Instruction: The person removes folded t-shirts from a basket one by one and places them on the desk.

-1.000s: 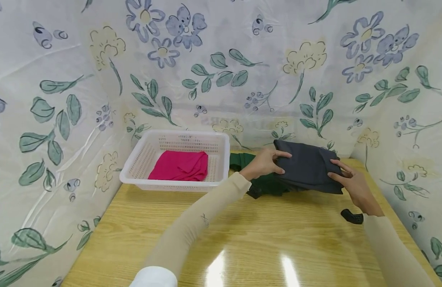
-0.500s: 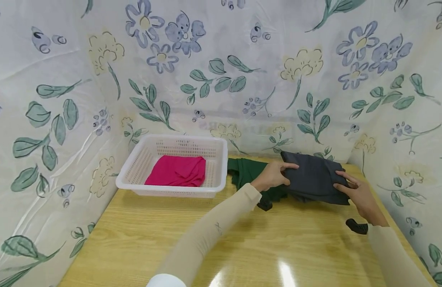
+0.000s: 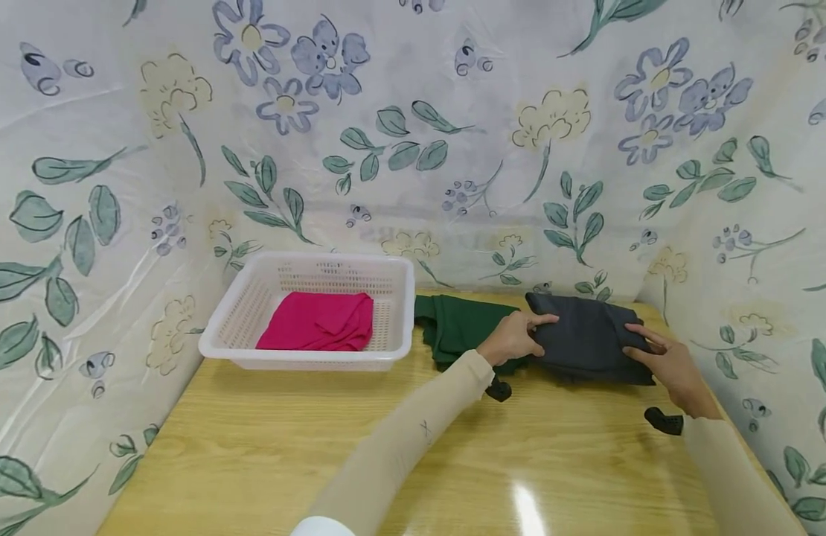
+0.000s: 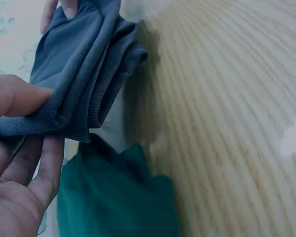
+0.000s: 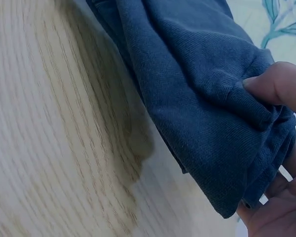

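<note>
A folded dark grey cloth (image 3: 587, 339) is held at the back right of the table, one hand at each end. My left hand (image 3: 513, 339) pinches its left end; in the left wrist view the thumb lies on top and the fingers of this hand (image 4: 24, 163) are beneath the layers (image 4: 79, 64). My right hand (image 3: 670, 368) grips the other end, and in the right wrist view its thumb presses on the cloth (image 5: 202, 98) with fingers (image 5: 281, 190) under it. Beside my left hand lies a green cloth (image 3: 463, 324), partly hidden by that hand.
A white perforated basket (image 3: 312, 360) stands left of the green cloth, with a folded pink cloth (image 3: 319, 320) inside. Flowered sheeting (image 3: 399, 193) rises behind and beside the wooden table (image 3: 286, 439). Black pieces show near both wrists.
The grey cloth and both hands have moved down toward the table and slightly right of the green cloth, which shows more. The head view has shifted a little.
</note>
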### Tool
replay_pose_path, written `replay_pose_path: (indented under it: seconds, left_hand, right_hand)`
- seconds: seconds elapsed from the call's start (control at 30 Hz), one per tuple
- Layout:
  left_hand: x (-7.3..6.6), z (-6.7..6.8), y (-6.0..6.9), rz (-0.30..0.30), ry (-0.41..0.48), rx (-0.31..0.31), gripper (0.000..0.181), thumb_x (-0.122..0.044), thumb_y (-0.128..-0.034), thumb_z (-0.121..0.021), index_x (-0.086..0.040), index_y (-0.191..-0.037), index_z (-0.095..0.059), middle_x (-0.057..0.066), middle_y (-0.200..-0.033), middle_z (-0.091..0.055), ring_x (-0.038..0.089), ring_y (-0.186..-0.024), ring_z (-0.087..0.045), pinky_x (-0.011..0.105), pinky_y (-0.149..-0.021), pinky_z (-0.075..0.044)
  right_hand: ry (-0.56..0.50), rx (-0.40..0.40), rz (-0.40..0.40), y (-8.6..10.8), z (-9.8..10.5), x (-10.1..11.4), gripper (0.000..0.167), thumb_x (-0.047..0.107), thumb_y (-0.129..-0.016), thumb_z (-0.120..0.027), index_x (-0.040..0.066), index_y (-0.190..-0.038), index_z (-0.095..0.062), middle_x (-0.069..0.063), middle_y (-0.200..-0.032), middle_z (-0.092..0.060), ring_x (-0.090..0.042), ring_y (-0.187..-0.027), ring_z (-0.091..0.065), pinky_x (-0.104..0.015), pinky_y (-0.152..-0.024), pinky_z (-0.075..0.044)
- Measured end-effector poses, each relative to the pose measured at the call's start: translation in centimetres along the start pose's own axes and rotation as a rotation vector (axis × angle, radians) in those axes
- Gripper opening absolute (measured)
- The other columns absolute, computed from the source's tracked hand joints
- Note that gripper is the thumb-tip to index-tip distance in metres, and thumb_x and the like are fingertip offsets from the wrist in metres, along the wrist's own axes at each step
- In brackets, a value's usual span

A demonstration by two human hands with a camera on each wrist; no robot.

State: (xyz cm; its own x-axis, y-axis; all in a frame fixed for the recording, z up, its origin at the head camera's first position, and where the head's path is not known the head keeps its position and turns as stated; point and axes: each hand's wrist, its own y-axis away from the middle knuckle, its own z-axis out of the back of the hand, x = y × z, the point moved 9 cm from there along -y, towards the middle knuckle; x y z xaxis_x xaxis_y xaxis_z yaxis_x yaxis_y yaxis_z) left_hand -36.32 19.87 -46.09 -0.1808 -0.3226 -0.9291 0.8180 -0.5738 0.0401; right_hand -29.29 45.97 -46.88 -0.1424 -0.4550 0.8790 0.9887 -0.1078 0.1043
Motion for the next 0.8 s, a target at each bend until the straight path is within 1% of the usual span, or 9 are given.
replay_pose_path:
  seconds: [0.07, 0.2, 0.3, 0.37, 0.47, 0.53, 0.63, 0.7, 0.8]
  left_hand:
    - [0.6, -0.2, -0.1, 0.015, 0.008, -0.013, 0.073, 0.012, -0.0846, -0.077, -0.030, -0.143, -0.063, 0.012, -0.150, -0.054, 0.009, -0.075, -0.050, 0.026, -0.053, -0.040]
    - [1.6, -0.4, -0.6, 0.041, 0.025, -0.041, 0.075, 0.015, -0.0857, -0.072, -0.030, -0.145, -0.062, 0.014, -0.150, -0.054, 0.012, -0.056, -0.042, 0.028, -0.048, -0.035]
    - [2.0, -0.5, -0.9, 0.058, 0.033, -0.048, 0.076, 0.017, -0.0869, -0.069, -0.028, -0.147, -0.059, 0.016, -0.153, -0.050, 0.015, -0.046, -0.027, 0.028, -0.045, -0.030]
    - [2.1, -0.7, -1.0, 0.070, 0.030, -0.037, 0.076, 0.017, -0.0878, -0.068, -0.026, -0.150, -0.056, 0.015, -0.156, -0.046, 0.016, -0.047, -0.031, 0.029, -0.046, -0.031]
    - [2.3, -1.0, -1.0, 0.089, -0.017, -0.005, 0.076, 0.013, -0.0892, -0.070, -0.024, -0.153, -0.052, 0.014, -0.159, -0.042, 0.016, -0.068, -0.054, 0.029, -0.054, -0.038]
    - [2.4, -1.4, -1.1, 0.096, -0.055, 0.023, 0.076, 0.009, -0.0902, -0.071, -0.022, -0.155, -0.049, 0.012, -0.161, -0.040, 0.019, -0.099, -0.064, 0.029, -0.063, -0.044]
    - [2.5, -1.9, -1.1, 0.090, -0.143, 0.054, 0.074, 0.004, -0.0929, -0.072, -0.020, -0.158, -0.045, 0.011, -0.160, -0.041, 0.024, -0.135, -0.053, 0.027, -0.078, -0.048]
    - [2.4, -2.2, -1.2, 0.077, -0.209, 0.063, 0.073, 0.001, -0.0944, -0.072, -0.018, -0.159, -0.043, 0.011, -0.159, -0.043, 0.024, -0.135, -0.053, 0.027, -0.080, -0.049]
    - [1.9, -2.5, -1.4, 0.044, -0.316, 0.062, 0.071, -0.003, -0.0959, -0.072, -0.011, -0.159, -0.040, 0.012, -0.154, -0.050, 0.022, -0.116, -0.064, 0.025, -0.076, -0.049]
  right_hand:
    - [0.011, -0.004, -0.003, -0.3, -0.2, -0.2, 0.072, 0.038, -0.098, -0.073, 0.022, -0.160, -0.040, -0.026, -0.168, -0.003, -0.054, -0.150, -0.011, -0.071, -0.113, -0.022]
    - [0.048, -0.017, 0.002, -1.1, -0.5, -0.5, 0.072, 0.039, -0.098, -0.072, 0.020, -0.160, -0.041, -0.027, -0.168, -0.007, -0.054, -0.149, -0.016, -0.065, -0.111, -0.033]
    - [0.091, -0.042, 0.012, -1.7, -0.5, -0.8, 0.070, 0.039, -0.098, -0.072, 0.017, -0.158, -0.044, -0.030, -0.165, -0.017, -0.050, -0.125, -0.048, -0.048, -0.086, -0.051]
    - [0.102, -0.043, 0.014, -2.0, -0.5, -1.0, 0.069, 0.037, -0.098, -0.072, 0.015, -0.157, -0.045, -0.031, -0.165, -0.018, -0.050, -0.124, -0.049, -0.047, -0.085, -0.051]
    - [0.098, -0.032, -0.007, -2.3, -0.7, -1.4, 0.067, 0.034, -0.099, -0.071, 0.014, -0.158, -0.044, -0.029, -0.166, -0.015, -0.054, -0.135, -0.041, -0.060, -0.106, -0.043]
    - [0.095, -0.014, -0.030, -2.3, -0.8, -1.7, 0.068, 0.032, -0.100, -0.071, 0.012, -0.159, -0.041, -0.027, -0.168, -0.010, -0.055, -0.149, -0.014, -0.069, -0.114, -0.023]
    - [0.106, -0.006, -0.063, -2.1, -0.8, -2.0, 0.069, 0.031, -0.101, -0.069, 0.011, -0.160, -0.039, -0.026, -0.168, -0.007, -0.055, -0.150, -0.012, -0.070, -0.115, -0.020]
    - [0.110, -0.006, -0.076, -2.0, -0.8, -2.1, 0.070, 0.030, -0.101, -0.069, 0.009, -0.160, -0.037, -0.026, -0.168, -0.007, -0.055, -0.149, -0.013, -0.070, -0.115, -0.021]
    - [0.102, -0.015, -0.086, -1.9, -0.6, -2.1, 0.068, 0.027, -0.102, -0.067, 0.007, -0.160, -0.036, -0.027, -0.168, -0.006, -0.055, -0.149, -0.013, -0.070, -0.115, -0.021]
